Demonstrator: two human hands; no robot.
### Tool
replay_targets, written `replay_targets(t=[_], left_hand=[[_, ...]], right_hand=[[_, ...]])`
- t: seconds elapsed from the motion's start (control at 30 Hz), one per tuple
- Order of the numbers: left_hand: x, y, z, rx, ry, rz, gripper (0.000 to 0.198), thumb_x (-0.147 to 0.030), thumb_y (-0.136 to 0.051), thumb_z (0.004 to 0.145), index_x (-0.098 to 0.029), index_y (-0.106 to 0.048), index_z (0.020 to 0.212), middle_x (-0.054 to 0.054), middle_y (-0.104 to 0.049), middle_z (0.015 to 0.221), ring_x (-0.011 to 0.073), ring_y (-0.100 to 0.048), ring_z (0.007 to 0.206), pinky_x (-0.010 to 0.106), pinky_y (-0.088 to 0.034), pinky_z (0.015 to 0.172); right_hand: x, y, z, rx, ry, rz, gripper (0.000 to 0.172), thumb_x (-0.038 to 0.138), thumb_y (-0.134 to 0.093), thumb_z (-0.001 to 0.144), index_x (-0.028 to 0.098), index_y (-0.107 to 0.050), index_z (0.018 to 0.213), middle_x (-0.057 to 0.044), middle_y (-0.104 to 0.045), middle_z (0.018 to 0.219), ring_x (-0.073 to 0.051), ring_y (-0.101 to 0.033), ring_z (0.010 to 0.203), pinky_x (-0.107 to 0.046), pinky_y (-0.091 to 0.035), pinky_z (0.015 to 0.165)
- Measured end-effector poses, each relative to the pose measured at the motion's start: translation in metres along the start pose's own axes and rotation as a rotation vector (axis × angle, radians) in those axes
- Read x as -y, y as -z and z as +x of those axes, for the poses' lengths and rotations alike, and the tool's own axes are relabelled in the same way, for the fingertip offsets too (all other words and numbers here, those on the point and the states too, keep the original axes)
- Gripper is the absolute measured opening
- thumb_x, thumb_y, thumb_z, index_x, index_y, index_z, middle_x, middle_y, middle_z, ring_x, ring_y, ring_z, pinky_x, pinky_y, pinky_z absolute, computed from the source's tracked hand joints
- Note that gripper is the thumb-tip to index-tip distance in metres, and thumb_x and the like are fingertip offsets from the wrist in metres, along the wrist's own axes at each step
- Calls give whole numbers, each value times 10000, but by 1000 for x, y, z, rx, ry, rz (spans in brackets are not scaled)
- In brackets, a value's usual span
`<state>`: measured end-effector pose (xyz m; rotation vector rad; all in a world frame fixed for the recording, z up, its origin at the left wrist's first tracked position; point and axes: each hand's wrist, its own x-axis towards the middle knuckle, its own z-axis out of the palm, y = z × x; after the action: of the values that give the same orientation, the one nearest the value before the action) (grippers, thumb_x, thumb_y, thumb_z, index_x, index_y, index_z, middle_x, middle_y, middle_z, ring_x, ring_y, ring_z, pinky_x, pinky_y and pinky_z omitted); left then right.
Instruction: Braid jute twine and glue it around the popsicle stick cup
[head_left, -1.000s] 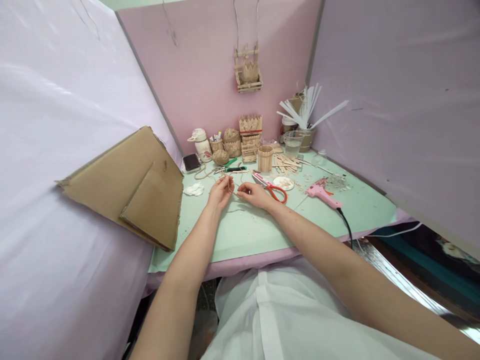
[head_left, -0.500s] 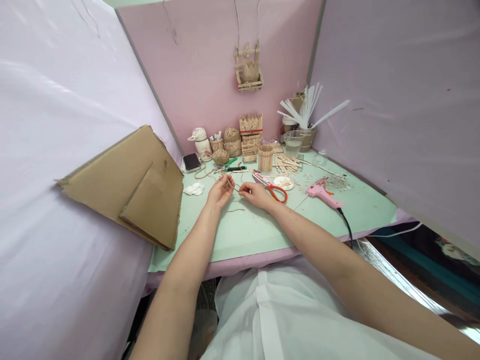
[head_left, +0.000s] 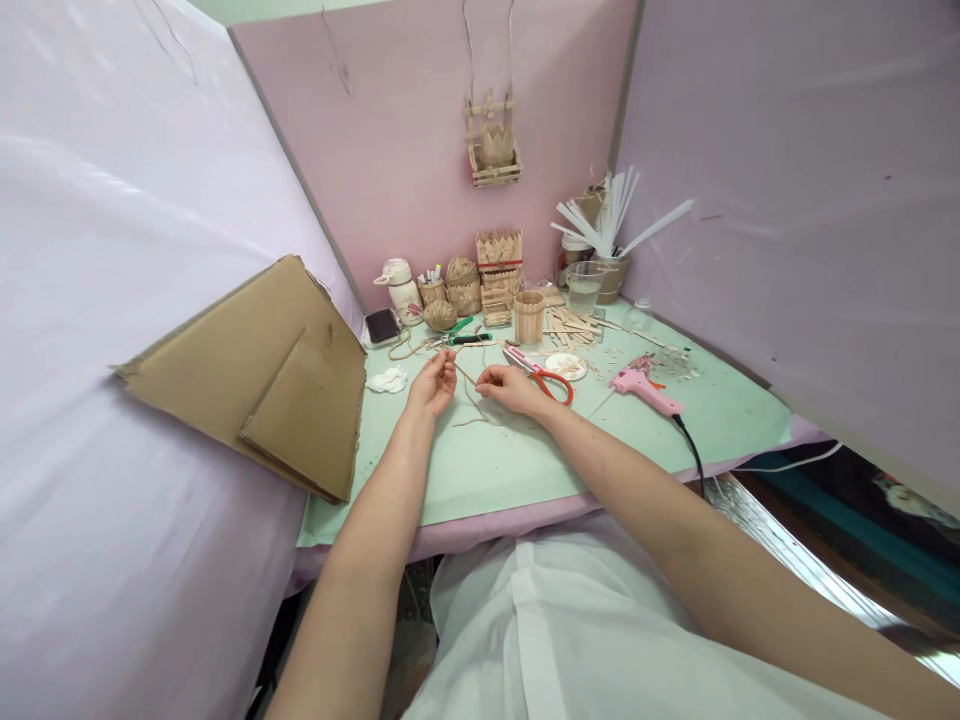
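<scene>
Both my hands rest on the green table top [head_left: 495,470], near its middle. My left hand [head_left: 433,384] has its fingers curled around a thin strand of jute twine [head_left: 471,392]. My right hand [head_left: 510,386] pinches the same twine a little to the right. The strand sags between the two hands and trails onto the table. Red-handled scissors [head_left: 541,374] lie just right of my right hand.
A pink glue gun [head_left: 645,390] with a black cord lies at the right. Wooden sticks [head_left: 571,326], a stick cup [head_left: 529,316], twine balls [head_left: 441,314], a phone [head_left: 382,324] and a water glass [head_left: 585,286] crowd the back. Cardboard sheets [head_left: 262,370] lean at the left.
My hands have drawn slightly apart, and more of the twine now hangs loose between them down to the table.
</scene>
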<state>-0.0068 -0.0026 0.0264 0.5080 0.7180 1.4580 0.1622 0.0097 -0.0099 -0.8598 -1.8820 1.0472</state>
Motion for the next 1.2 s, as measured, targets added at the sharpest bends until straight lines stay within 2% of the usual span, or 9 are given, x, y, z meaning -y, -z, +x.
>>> replay_targets(t=[0.17, 0.23, 0.47, 0.6, 0.67, 0.77, 0.9, 1.03, 1.2], left_hand=[[2, 3, 2, -29, -47, 69, 23, -148, -623, 804, -131, -639, 805, 11, -625, 716, 5, -516, 541, 85, -432, 501], [5, 2, 1, -4, -90, 143, 66, -169, -672, 761, -132, -649, 810, 15, -630, 719, 15, -527, 556, 105, -434, 516], [20, -2, -2, 87, -304, 650, 211, -280, -731, 642, -140, -703, 798, 8, -631, 660, 48, -464, 524, 196, -380, 527], [27, 0, 0, 111, -381, 842, 187, -278, -708, 633, -163, -724, 780, 19, -665, 715, 94, -520, 601, 232, -418, 592], [29, 1, 2, 132, -395, 879, 162, -265, -692, 641, -171, -726, 768, 23, -674, 734, 109, -543, 639, 239, -434, 618], [31, 3, 5, 125, -419, 912, 152, -245, -675, 651, -174, -726, 775, 25, -678, 740, 114, -554, 653, 245, -445, 642], [32, 4, 5, 97, -429, 949, 165, -231, -660, 661, -170, -728, 800, 36, -690, 771, 119, -563, 658, 249, -448, 650], [31, 3, 3, 57, -449, 977, 168, -238, -655, 668, -160, -723, 799, 40, -690, 765, 132, -584, 688, 257, -457, 677], [30, 4, 3, 26, -459, 1025, 204, -272, -636, 689, -139, -713, 823, 47, -684, 738, 148, -602, 700, 263, -466, 673]], right_hand=[[-1, -3, -2, -12, 27, -97, 130, 305, -589, 710, 178, -618, 712, 20, -584, 626, -107, -480, 578, -235, -367, 565], [0, -3, -2, -26, 39, -121, 146, 322, -585, 722, 179, -611, 712, 18, -584, 637, -112, -485, 594, -241, -376, 583], [3, 0, 0, -175, 77, -115, 221, 397, -544, 777, 186, -588, 822, -20, -627, 822, -136, -534, 733, -274, -427, 693], [0, 2, 2, -220, 74, -62, 186, 341, -530, 769, 183, -583, 851, -29, -622, 858, -145, -549, 782, -281, -438, 710], [0, 3, 2, -231, 56, -57, 161, 259, -496, 751, 185, -586, 863, -29, -619, 879, -144, -552, 790, -283, -440, 713], [3, 4, 1, -261, 47, -36, 214, 189, -463, 716, 187, -570, 901, -34, -603, 934, -138, -555, 788, -281, -445, 703], [7, 6, 0, -309, 94, -21, 168, 222, -523, 714, 193, -537, 879, -35, -558, 962, -127, -539, 758, -266, -446, 656], [8, 6, -1, -312, 176, -79, 100, 277, -587, 731, 196, -531, 750, -19, -520, 861, -132, -514, 765, -244, -436, 617], [5, 6, -1, -294, 241, -94, 99, 285, -594, 773, 205, -645, 802, -30, -529, 864, -144, -522, 821, -237, -430, 605]])
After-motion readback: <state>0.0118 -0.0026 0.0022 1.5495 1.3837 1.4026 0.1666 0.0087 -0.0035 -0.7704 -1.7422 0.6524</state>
